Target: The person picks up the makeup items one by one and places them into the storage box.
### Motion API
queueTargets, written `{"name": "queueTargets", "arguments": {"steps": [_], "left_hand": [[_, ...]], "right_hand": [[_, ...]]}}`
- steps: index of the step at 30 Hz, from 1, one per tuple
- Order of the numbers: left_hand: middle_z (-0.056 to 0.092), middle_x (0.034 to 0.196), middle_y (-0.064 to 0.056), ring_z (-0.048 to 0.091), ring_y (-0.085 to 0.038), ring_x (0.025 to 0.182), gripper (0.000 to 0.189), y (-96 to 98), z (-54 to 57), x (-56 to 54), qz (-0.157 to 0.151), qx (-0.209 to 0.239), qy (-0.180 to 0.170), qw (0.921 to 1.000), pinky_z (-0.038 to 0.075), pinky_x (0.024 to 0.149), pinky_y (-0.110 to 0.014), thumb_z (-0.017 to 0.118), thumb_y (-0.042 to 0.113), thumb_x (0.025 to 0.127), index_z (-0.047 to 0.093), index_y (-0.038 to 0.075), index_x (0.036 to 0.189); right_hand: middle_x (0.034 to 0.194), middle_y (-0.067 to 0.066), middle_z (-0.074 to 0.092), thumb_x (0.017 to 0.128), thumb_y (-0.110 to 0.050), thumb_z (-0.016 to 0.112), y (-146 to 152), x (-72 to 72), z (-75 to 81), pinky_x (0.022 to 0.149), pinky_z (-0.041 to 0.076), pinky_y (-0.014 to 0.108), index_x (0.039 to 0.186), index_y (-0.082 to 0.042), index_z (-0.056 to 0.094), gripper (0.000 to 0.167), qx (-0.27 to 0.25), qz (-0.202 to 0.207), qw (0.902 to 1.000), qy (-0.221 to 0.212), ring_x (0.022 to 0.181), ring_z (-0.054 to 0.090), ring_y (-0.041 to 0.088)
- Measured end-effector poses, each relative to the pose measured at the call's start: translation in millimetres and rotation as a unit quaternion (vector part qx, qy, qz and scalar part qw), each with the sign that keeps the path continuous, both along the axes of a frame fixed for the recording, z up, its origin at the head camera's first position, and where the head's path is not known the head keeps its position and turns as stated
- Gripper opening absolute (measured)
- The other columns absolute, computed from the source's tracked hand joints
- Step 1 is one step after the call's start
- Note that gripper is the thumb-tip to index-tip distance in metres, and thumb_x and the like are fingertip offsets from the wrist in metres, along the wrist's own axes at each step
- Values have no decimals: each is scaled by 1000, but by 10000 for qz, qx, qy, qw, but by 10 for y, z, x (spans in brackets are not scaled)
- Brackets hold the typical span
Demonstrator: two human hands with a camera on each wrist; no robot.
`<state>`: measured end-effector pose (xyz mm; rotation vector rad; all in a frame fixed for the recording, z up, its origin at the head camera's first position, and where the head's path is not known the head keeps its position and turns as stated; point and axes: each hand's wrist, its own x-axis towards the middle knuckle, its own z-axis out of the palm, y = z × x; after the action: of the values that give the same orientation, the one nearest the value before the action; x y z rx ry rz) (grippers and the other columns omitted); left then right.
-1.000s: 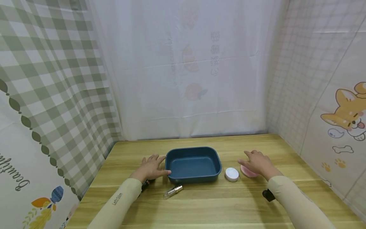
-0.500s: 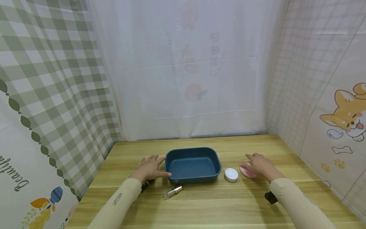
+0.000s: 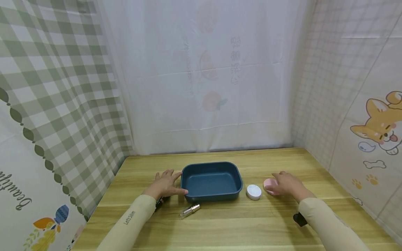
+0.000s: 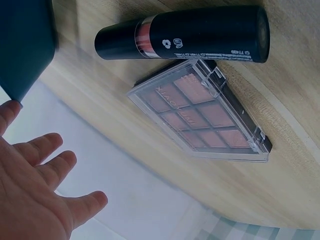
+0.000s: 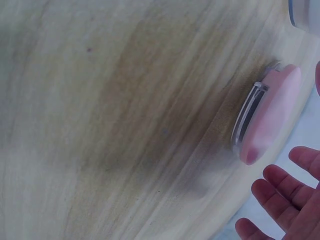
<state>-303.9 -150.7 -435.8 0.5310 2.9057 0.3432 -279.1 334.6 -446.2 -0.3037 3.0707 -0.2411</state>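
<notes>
My left hand (image 3: 164, 184) is at the left end of a dark blue rectangular box (image 3: 211, 184), fingers spread, thumb and index fingertip right at its rim. Under and beside that hand, in the left wrist view, lie a black lipstick tube (image 4: 200, 35) and a clear-lidded eyeshadow palette (image 4: 202, 117) with pinkish pans. My right hand (image 3: 288, 185) hovers by a round pink compact (image 3: 269, 183), partly covering it in the head view. The right wrist view shows the compact (image 5: 275, 115) on the table, with loosely extended fingers (image 5: 277, 197) apart from it.
Between box and compact sits a round white jar (image 3: 253, 192). In front of the box lies a slim clear tube with a shiny metallic end (image 3: 190, 211). The wooden table (image 3: 220, 226) is enclosed by a white curtain (image 3: 176, 104) behind and patterned cloths at both sides.
My right hand has drawn slightly right and nearer, uncovering more of the pink compact. My left hand and the box hold their places.
</notes>
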Motion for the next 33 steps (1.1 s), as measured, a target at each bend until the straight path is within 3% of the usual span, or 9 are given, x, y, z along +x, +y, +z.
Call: {"name": "queueTargets", "arguments": {"steps": [7,20,33], "left_hand": [[31,156,-23,25,-42,145,92,-2,-9,-7,0,-57,-20,10000,10,110,-72,67,70,80,40,20,153],[32,156,-22,25,-41,145,94,-17,-36,-17,37,14,-4,10000,10,111,-71,68,70,79,40,22,154],[32,156,-22,26,-41,144,95,-11,-45,-27,13,-44,29,10000,10,110,-72,67,72,78,40,22,154]], "right_hand": [[116,40,53,82,-49,74,13,7,-76,82,48,64,129,16,53,83,-204,-23,9998,-11,104,55,54],[111,37,56,83,-42,77,39,-7,-153,89,46,60,124,20,53,78,-366,151,9992,16,105,55,51],[111,41,55,76,-31,85,72,-3,-180,93,43,62,123,29,46,85,-1268,8,9919,66,108,51,54]]}}
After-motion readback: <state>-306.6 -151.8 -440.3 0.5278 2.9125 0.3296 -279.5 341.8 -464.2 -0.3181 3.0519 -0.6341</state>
